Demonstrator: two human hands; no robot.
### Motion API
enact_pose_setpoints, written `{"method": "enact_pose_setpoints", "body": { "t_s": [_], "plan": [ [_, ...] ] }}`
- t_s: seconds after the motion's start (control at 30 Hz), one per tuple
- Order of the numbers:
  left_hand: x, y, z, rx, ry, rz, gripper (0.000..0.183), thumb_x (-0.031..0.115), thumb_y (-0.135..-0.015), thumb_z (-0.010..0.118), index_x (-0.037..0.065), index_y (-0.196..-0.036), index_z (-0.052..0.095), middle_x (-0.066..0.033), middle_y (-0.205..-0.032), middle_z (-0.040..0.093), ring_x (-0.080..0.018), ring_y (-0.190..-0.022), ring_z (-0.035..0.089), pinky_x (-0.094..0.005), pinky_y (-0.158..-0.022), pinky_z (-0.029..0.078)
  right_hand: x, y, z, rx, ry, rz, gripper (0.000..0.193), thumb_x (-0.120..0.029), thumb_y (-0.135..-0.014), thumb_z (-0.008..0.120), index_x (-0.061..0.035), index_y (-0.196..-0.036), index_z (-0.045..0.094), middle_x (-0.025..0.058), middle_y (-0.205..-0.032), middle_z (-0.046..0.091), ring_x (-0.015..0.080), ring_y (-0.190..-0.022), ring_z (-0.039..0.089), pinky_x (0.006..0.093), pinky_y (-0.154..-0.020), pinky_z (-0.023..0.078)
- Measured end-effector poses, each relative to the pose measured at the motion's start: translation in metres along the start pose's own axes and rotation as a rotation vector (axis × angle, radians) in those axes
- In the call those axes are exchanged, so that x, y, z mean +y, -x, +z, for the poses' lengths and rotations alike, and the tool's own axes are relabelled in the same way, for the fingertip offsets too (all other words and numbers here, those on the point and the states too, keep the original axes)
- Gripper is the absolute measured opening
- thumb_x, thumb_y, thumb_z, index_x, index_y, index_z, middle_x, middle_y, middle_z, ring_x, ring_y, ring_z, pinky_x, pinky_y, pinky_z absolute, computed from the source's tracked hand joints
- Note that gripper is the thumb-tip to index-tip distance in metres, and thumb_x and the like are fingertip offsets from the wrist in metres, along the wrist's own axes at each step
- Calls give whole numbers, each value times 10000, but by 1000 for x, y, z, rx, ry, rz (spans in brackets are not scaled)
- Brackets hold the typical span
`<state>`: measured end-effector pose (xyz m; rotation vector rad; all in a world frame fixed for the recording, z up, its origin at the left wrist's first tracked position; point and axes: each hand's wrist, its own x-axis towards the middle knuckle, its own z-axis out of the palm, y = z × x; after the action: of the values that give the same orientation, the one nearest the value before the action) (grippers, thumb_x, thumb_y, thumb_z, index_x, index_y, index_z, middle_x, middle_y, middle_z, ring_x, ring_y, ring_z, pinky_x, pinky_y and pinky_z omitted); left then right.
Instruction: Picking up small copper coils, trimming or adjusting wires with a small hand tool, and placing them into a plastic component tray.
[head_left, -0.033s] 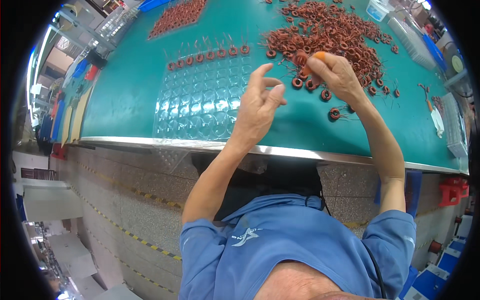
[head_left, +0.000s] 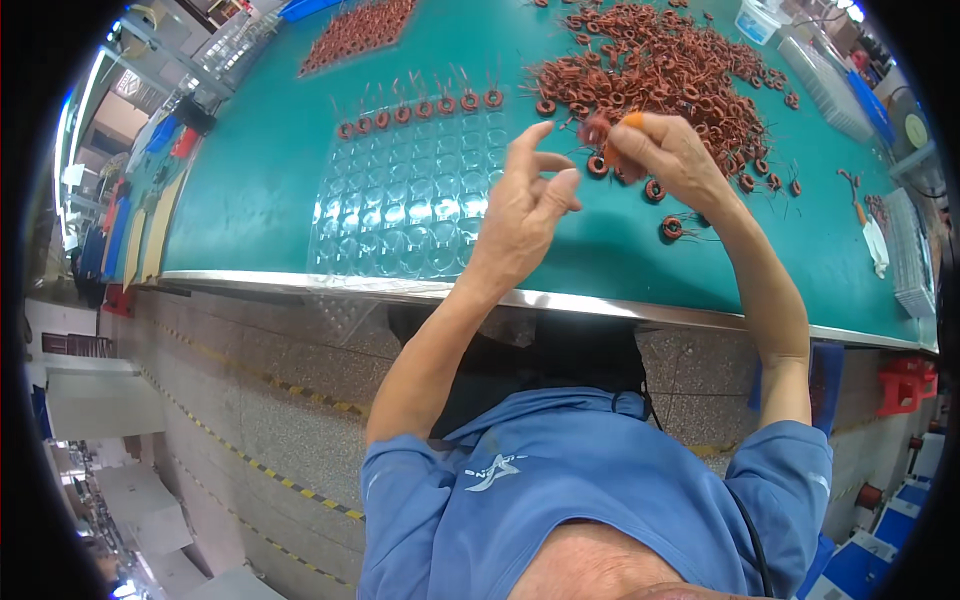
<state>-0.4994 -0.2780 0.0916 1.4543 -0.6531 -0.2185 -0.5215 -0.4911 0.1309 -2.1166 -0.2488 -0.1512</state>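
Observation:
My right hand (head_left: 672, 165) is closed, its thumb and fingers pinching a copper-wound ring coil (head_left: 594, 130), blurred at the edge. Orange covers (head_left: 634, 120) show on its fingertips. To its left, my left hand (head_left: 522, 222) hovers with fingers apart and slightly bent, holding nothing. It is beside a clear plastic tray (head_left: 402, 262) with round pockets. Along the tray's far edge stands a row of several coils (head_left: 422, 108), their wire leads pointing up. Behind my right hand spreads a big heap of similar coils (head_left: 665, 65).
Another filled batch of coils (head_left: 358, 35) lies at the far left of the green table (head_left: 235, 200). A loose coil (head_left: 671, 228) sits near my right wrist. On the right are a white tub (head_left: 757, 20), stacked clear trays (head_left: 825, 90) and a tool with a white part (head_left: 873, 240).
The coil in my right hand has shifted slightly left and nearer to me. My left hand has barely moved.

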Motion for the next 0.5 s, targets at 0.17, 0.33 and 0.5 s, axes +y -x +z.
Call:
{"method": "enact_pose_setpoints", "body": {
  "t_s": [0.17, 0.33, 0.5],
  "plan": [
    [-6, 6, -3, -66, 76, -8, 279, 209, -1013, 481, -14, -1175, 522, -56, -816, 605, -118, -664, 591, -246, -613, 479, -7, 1, 23, -209, -154, 41, 394, -355, -974, 543, 1, -840, 646, 30, -703, 635, 100, -623, 606, 246, -568, 478],
    [-14, 11, -14, 60, 422, -211, 256, 217, -1023, 444, -7, -1111, 530, -62, -787, 588, -121, -591, 560, -242, -552, 462, -10, 12, 24, 133, 183, -360, 338, -70, -855, 602, -18, -1188, 608, 101, -1039, 643, 154, -810, 621, 287, -741, 512],
    [-14, 13, -15, 22, 472, -300, 249, 253, -1019, 453, 19, -1052, 529, -53, -730, 576, -118, -535, 541, -228, -488, 442, -18, 24, 54, 94, 560, -708, 427, -32, -732, 709, -67, -1151, 632, 85, -1151, 570, 269, -1022, 595, 405, -841, 509]
  ]
}}
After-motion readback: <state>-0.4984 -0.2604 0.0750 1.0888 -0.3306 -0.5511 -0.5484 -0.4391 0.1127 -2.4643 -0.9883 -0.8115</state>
